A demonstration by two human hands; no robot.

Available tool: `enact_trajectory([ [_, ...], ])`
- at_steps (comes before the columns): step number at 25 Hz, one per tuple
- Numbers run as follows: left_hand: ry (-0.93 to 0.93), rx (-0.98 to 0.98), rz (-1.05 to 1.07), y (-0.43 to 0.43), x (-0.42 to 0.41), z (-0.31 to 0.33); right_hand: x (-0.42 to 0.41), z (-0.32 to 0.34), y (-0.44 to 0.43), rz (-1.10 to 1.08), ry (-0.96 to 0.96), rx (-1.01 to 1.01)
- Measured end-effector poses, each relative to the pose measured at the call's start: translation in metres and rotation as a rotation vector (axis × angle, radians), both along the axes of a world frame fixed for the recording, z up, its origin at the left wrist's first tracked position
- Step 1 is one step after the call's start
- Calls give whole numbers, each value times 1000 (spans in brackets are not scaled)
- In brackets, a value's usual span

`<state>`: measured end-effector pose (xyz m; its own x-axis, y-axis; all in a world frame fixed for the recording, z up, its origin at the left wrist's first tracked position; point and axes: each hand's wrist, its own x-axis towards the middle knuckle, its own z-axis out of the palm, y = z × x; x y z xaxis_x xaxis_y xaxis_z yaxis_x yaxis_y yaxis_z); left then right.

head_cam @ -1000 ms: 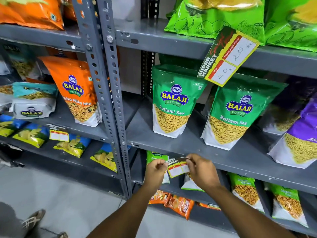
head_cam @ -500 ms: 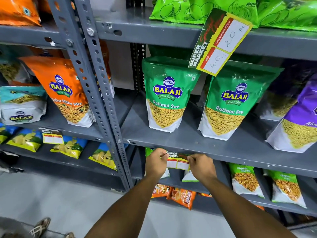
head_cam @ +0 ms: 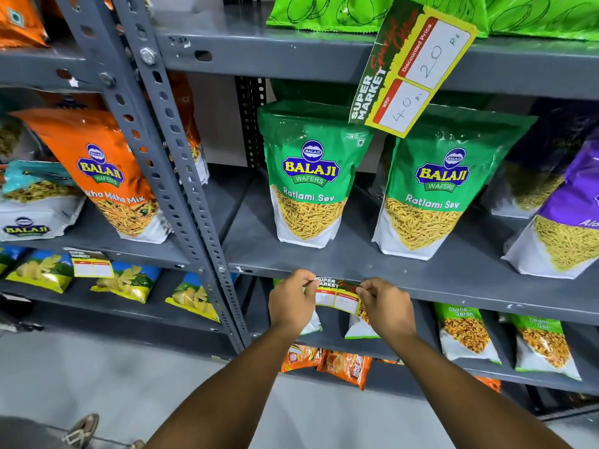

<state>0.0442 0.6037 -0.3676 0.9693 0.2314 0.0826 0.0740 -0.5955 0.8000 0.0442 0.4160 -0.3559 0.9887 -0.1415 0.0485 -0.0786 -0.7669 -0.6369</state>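
Note:
A small supermarket price tag (head_cam: 337, 294) with a green, red and yellow face sits against the front lip of the grey middle shelf (head_cam: 421, 280). My left hand (head_cam: 291, 303) pinches the tag's left end and my right hand (head_cam: 385, 306) pinches its right end. Both hands are level with the shelf edge, below two green Ratlami Sev bags (head_cam: 308, 183). Part of the tag's corners is hidden by my fingers.
A larger price tag (head_cam: 411, 69) hangs tilted from the shelf above. A grey slotted upright (head_cam: 181, 189) divides two racks. Orange bags (head_cam: 107, 176) stand left, purple bags (head_cam: 570, 215) right, and green Chana bags (head_cam: 466, 332) below. A sandalled foot (head_cam: 81, 431) is on the floor.
Both hands have carried the tag upward from below the shelf to its front lip. The tag has gone from tilted to level against the edge. The view moved closer.

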Motion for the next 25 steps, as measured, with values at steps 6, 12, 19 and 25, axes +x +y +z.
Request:
enact_trajectory([
  [6, 6, 275, 31, 3, 6, 15, 7, 24, -1, -114, -6, -61],
  [12, 11, 449, -30, 17, 23, 48, 10, 36, -4, -98, 55, -159],
  [19, -327, 452, -180, 27, 21, 96, -3, 79, -49, 89, -75, -42],
  [25, -338, -416, -97, -15, 27, 189, 2, 195, -62, 182, -651, -67],
])
